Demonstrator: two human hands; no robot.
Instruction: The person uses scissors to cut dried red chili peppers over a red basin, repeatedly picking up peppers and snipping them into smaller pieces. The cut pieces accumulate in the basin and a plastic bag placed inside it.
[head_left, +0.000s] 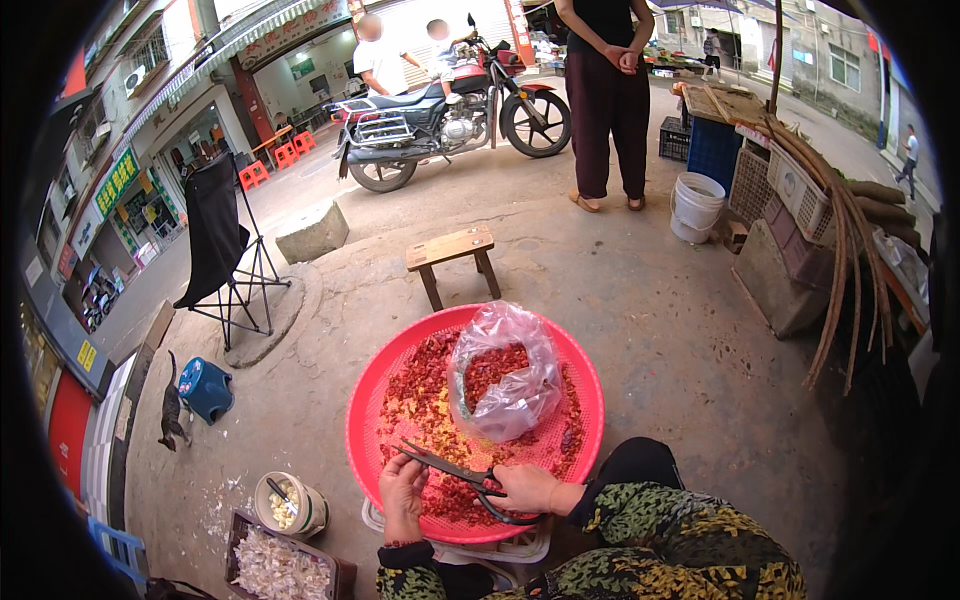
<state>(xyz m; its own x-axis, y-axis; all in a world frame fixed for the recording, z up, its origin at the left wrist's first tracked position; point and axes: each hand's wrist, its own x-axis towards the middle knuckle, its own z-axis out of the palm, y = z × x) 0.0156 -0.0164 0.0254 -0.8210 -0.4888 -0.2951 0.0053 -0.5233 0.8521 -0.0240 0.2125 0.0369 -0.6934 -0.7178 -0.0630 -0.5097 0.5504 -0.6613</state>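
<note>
My right hand (529, 489) grips the handles of black-handled scissors (457, 470), whose parted blades point left over a round pink plastic sieve tray (365, 390). Beside the blades, at the tray's near left rim, is my left hand (403, 484) with its fingers bent together. Whether a small piece sits between those fingertips cannot be made out. Cut dried red chilies (427, 367) and yellow seeds (420, 409) are spread over the tray. A clear plastic bag (514, 409) with its mouth open stands among them, with more cut red chilies (495, 371) inside.
A wooden stool (450, 249) stands just beyond the tray. At left are a bucket of peeled garlic (283, 506), a crate of garlic skins (281, 566), a cat (172, 409) and a blue stool (204, 390). Ahead stand a person (609, 112) and a motorcycle (457, 112).
</note>
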